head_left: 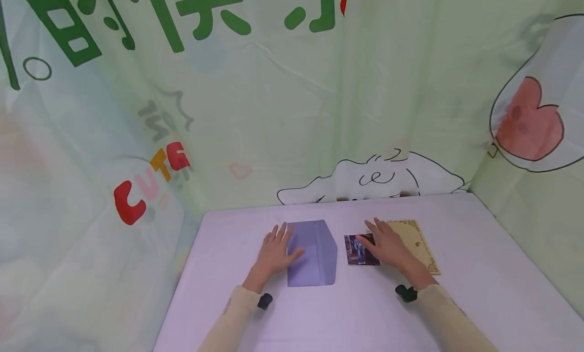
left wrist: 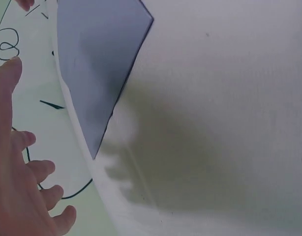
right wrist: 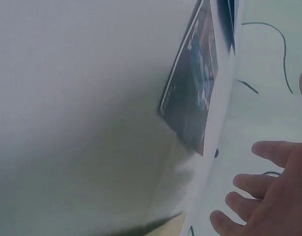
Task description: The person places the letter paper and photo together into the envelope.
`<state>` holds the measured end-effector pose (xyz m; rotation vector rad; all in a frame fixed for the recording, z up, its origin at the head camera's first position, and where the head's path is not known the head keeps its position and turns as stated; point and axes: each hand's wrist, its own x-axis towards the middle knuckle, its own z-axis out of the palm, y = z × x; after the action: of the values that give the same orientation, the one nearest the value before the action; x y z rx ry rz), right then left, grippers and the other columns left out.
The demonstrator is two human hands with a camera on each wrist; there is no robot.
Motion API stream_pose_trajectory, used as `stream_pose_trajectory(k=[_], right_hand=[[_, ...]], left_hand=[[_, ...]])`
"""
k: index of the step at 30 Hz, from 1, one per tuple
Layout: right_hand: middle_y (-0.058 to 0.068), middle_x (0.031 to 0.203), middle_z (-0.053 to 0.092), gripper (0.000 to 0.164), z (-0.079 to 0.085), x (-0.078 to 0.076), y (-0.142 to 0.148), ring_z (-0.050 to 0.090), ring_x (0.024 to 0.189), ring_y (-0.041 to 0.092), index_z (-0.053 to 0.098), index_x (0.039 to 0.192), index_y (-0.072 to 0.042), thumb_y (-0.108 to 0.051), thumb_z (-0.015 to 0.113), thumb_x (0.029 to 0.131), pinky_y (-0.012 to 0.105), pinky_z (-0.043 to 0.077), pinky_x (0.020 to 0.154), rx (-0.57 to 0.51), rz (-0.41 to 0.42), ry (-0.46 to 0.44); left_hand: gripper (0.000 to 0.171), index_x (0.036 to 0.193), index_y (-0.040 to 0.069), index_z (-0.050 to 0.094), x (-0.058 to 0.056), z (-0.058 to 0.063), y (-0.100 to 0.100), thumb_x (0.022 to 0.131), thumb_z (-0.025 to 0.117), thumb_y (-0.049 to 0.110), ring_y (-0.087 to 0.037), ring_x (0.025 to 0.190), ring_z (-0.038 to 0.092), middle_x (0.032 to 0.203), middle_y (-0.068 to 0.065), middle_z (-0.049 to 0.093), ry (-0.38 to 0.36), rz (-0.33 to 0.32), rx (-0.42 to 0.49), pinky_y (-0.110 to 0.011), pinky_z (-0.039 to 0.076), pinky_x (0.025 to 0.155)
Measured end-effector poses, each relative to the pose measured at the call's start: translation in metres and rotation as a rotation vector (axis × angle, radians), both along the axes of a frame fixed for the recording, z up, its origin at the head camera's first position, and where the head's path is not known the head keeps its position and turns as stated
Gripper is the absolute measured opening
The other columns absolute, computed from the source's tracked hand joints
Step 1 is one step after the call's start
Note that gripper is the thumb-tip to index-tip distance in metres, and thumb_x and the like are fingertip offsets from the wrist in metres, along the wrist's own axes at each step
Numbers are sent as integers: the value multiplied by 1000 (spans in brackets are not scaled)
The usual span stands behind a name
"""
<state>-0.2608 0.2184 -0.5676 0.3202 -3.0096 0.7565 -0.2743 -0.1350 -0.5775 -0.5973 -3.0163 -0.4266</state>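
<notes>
A purple envelope (head_left: pixel 304 260) lies on the table with its pointed flap opened out to the right. Over its left edge hovers my left hand (head_left: pixel 275 253), fingers spread and holding nothing; its shadow falls on the table in the left wrist view. To the right of the envelope lies a small dark photo card (head_left: pixel 353 253) with a blue figure on it. My right hand (head_left: pixel 388 244), fingers apart and holding nothing, is raised above the card's right side and hides part of it. Beyond that hand is a tan sheet with a patterned border (head_left: pixel 417 240), partly covered by the hand and wrist.
The table (head_left: pixel 356 316) has a pale lilac cover. A printed curtain (head_left: pixel 292 113) with drawings and lettering stands behind it and along both sides. Dark wrist cameras (head_left: pixel 406 293) sit at both cuffs.
</notes>
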Motion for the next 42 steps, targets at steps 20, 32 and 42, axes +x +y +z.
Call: stream_pose_trajectory(k=[20, 32, 42], right_hand=[[30, 153, 41, 65, -8, 2, -56, 37, 143, 50, 51, 142, 3, -44, 59, 99, 65, 32, 112, 13, 210, 55], [28, 149, 49, 51, -15, -5, -83, 44, 140, 46, 57, 137, 3, -24, 67, 95, 63, 36, 108, 140, 312, 112], [27, 145, 53, 50, -16, -3, -92, 47, 136, 48, 59, 134, 3, -26, 68, 95, 66, 37, 106, 181, 383, 146]], left_hand=[[82, 157, 19, 34, 2, -11, 27, 93, 50, 68, -42, 150, 30, 164, -15, 31, -26, -62, -116, -54, 30, 118], [84, 158, 21, 32, -8, -13, 47, 94, 44, 73, -38, 151, 30, 165, -13, 31, -36, -93, -179, -53, 31, 118], [80, 158, 24, 33, -11, -15, 56, 94, 44, 71, -39, 151, 30, 165, -11, 30, -74, -85, -187, -55, 34, 115]])
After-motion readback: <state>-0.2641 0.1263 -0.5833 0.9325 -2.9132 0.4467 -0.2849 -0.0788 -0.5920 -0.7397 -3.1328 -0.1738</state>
